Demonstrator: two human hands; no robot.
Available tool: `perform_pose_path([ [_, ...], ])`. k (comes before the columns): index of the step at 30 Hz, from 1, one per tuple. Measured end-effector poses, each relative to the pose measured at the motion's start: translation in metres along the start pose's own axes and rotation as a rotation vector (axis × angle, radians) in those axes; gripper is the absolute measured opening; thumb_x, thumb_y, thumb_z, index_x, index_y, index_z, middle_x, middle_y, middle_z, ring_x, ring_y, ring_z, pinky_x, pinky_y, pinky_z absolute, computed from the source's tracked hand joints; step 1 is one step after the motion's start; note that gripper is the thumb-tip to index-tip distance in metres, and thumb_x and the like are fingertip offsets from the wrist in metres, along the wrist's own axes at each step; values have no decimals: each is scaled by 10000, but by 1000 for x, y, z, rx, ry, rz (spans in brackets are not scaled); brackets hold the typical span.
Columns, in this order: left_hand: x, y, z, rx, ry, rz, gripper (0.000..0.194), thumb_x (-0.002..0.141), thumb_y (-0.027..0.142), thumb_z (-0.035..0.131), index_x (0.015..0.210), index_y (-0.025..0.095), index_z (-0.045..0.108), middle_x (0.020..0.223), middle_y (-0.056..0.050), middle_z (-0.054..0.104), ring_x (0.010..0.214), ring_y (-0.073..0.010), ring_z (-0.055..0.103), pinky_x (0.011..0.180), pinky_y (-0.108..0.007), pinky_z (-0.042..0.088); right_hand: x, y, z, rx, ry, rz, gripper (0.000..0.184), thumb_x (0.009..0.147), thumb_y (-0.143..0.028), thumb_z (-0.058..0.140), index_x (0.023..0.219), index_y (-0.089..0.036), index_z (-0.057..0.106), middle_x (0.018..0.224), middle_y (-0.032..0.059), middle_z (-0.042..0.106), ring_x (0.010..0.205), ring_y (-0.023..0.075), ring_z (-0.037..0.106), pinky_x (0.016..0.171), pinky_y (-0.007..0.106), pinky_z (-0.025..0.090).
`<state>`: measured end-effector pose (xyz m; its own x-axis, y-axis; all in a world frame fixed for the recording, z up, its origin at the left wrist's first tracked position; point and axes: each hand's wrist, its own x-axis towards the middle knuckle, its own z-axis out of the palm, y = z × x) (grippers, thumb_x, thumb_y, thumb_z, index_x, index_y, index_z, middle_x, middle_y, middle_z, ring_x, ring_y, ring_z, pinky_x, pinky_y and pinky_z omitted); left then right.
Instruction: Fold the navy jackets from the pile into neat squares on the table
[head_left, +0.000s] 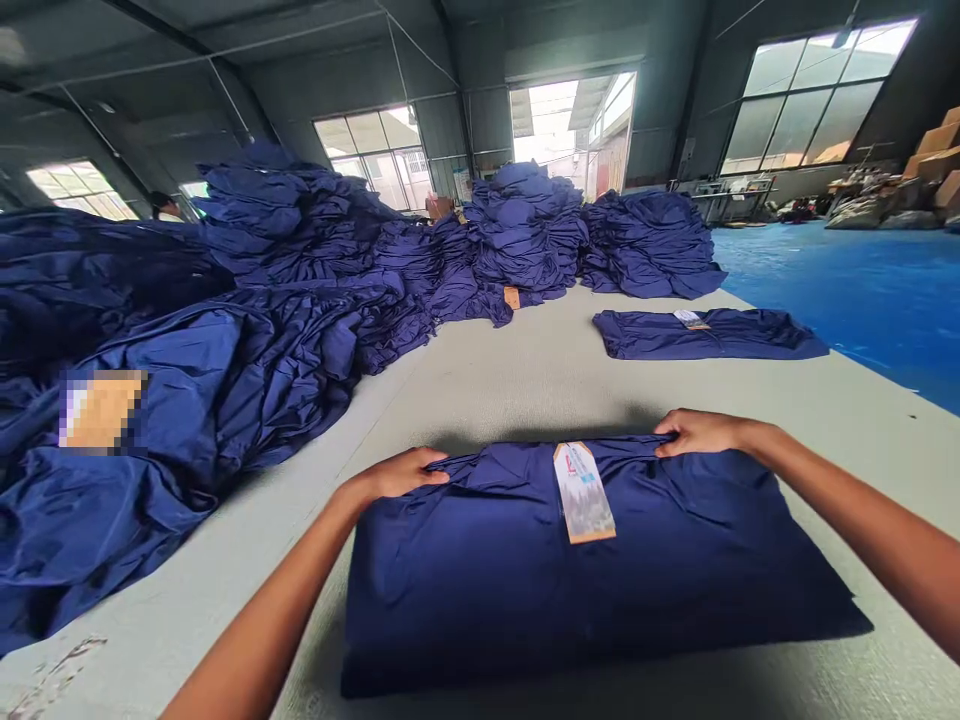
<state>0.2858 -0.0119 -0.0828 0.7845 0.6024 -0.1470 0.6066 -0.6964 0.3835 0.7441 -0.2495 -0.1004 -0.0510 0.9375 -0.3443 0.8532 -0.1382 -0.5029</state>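
Together, left hand (pixel 401 473) and right hand (pixel 697 433), gripping folded navy garment (pixel 577 590)

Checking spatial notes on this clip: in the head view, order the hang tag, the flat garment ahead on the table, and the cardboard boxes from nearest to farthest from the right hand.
From the right hand:
1. Hang tag: just left, on the held garment.
2. Flat garment: ahead, on the table.
3. Cardboard boxes: far right, past the blue floor.
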Motion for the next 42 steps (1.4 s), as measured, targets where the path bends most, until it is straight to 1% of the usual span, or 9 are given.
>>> perform_pose_path([
  [3,18,-8,12,5,-108,18,560,839,571,551,1237,187,639,1268,-104,672,1155,-279,621,1007,-356,455,13,14,12,-72,138,90,534,740,-626,642,1011,-174,729,1000,97,730,931,296,670,800,339,493],
  [7,16,1,18,105,85,107,618,932,522,471,1443,175,444,1459,-123,516,1306,-280,507,1109,-407,364,6,4,25,-241,349,-80,676,834,-528,600,1417,-191,536,1413,149,556,1292,333,515,1072,444,403],
  [11,17,58,32,186,204,364,610,977,440,463,1531,242,298,1537,-83,423,1382,-240,425,1155,-389,320,7,-39,45,-289,399,-304,740,889,-318,567,1567,-266,275,1594,48,332,1472,249,269,1192,442,266],
  [17,46,124,61,187,-45,528,801,744,468,787,1456,331,446,1539,-47,431,1348,-318,475,1098,-466,400,26,-90,68,-240,264,-419,763,857,-262,627,1548,-317,309,1598,-15,308,1493,255,202,1220,475,204],
  [25,58,96,71,-171,-86,648,609,793,452,755,1363,364,558,1471,-9,520,1327,-232,509,1113,-380,391,27,-98,70,-184,268,-440,619,892,-190,550,1475,-372,445,1531,-24,432,1394,220,426,1169,428,346],
  [30,59,87,97,-369,94,545,652,741,450,802,1322,291,555,1338,-47,604,1238,-226,565,1068,-366,438,43,-103,81,-267,446,-433,593,827,-18,496,1343,-288,609,1405,20,587,1290,218,542,1110,425,413],
  [34,57,89,113,-260,250,443,519,856,461,682,1310,260,528,1327,-71,564,1223,-227,555,1042,-378,462,50,-106,81,-202,557,-364,595,816,20,459,1292,-285,646,1301,6,665,1182,203,623,1002,368,503],
  [38,55,94,118,-10,224,484,431,991,433,472,1413,349,478,1532,-42,387,1387,-261,405,1174,-483,301,51,-111,70,-7,658,-314,510,874,-39,452,1276,-281,653,1248,3,695,1133,196,656,972,339,517],
  [42,53,100,116,53,161,441,437,1006,461,418,1437,396,449,1581,-9,326,1375,-256,421,1158,-487,320,52,-120,61,110,700,-343,375,957,-165,434,1229,-249,678,1190,34,720,1096,201,675,957,326,521],
])
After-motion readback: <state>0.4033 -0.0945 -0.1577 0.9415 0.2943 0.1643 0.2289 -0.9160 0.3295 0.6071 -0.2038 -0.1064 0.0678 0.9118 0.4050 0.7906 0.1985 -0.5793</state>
